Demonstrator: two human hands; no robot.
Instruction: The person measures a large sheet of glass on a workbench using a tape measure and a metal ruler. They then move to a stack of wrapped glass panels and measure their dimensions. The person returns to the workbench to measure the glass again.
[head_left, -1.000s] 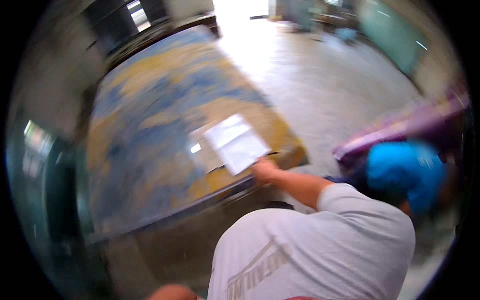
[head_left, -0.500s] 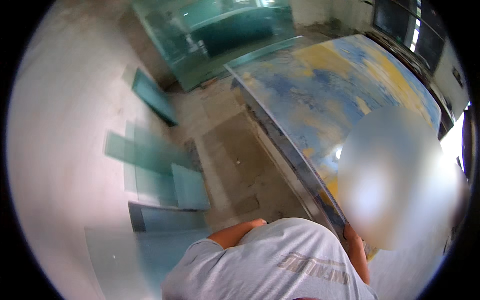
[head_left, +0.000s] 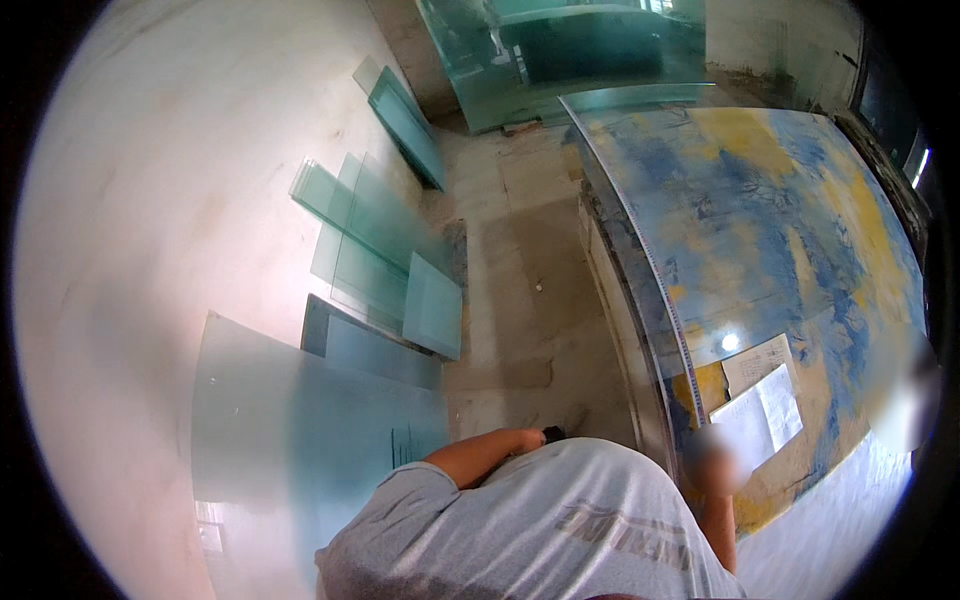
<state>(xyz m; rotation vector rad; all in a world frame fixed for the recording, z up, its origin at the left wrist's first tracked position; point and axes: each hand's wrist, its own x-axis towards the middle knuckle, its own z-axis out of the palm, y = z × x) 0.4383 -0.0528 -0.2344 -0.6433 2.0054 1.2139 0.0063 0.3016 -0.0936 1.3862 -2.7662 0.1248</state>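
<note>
From here, in the head view, the right hand [head_left: 716,462] blurs at the white paper's [head_left: 766,412] near edge, fingers apart or clamped I can't tell; a light, flat touch would suit that thin, creased sheet on the mottled tabletop [head_left: 745,240]; the left hand [head_left: 530,440], grip equally unclear, is beside something small and black [head_left: 553,434]; left, smooth greenish glass [head_left: 433,308] leans.

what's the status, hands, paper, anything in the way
Left hand at small dark object, grip unclear. Right hand blurred, near white paper. Paper overlaps tan sheet on patterned table. Glass panes stand left, apart from table.
</note>
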